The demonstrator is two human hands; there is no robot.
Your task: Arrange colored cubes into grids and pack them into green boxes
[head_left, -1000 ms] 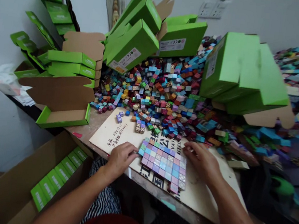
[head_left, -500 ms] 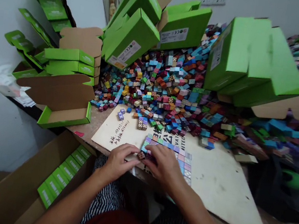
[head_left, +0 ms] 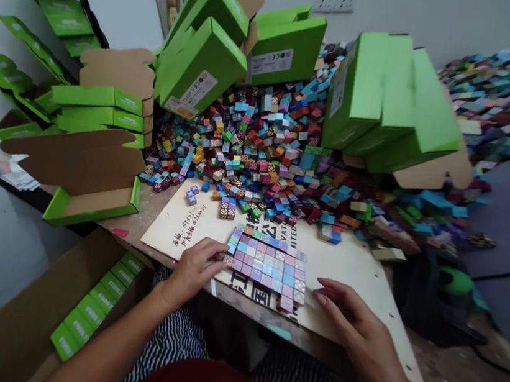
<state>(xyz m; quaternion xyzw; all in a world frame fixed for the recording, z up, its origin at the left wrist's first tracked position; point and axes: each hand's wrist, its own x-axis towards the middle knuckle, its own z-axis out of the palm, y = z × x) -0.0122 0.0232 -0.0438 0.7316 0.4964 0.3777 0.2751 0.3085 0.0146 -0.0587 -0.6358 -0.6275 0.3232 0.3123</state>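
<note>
A flat grid of small patterned wooden blocks point(head_left: 264, 264) lies on the board point(head_left: 343, 271), in pastel purple, blue, pink and green. My left hand point(head_left: 195, 271) is at the grid's left edge, its thumb and fingertips closed about a patterned corner block point(head_left: 228, 260). My right hand point(head_left: 351, 313) hovers to the right of the grid, fingers apart and holding nothing. At the grid's lower right, a pinkish block point(head_left: 286, 303) juts out below the bottom row. Behind the grid stand a few loose patterned blocks point(head_left: 227, 208) and some purple-white ones point(head_left: 192, 195).
A large heap of coloured blocks point(head_left: 260, 148) fills the back of the table. Green boxes point(head_left: 204, 78) stand in it, with more green boxes point(head_left: 361, 98) to the right. An open green box point(head_left: 93, 204) is at left. Below it, a carton point(head_left: 9, 309) holds small green boxes.
My right hand has left the grid and moved to the right, opening and uncovering the blocks. My left hand stays at the left edge. The whole view has shifted slightly.
</note>
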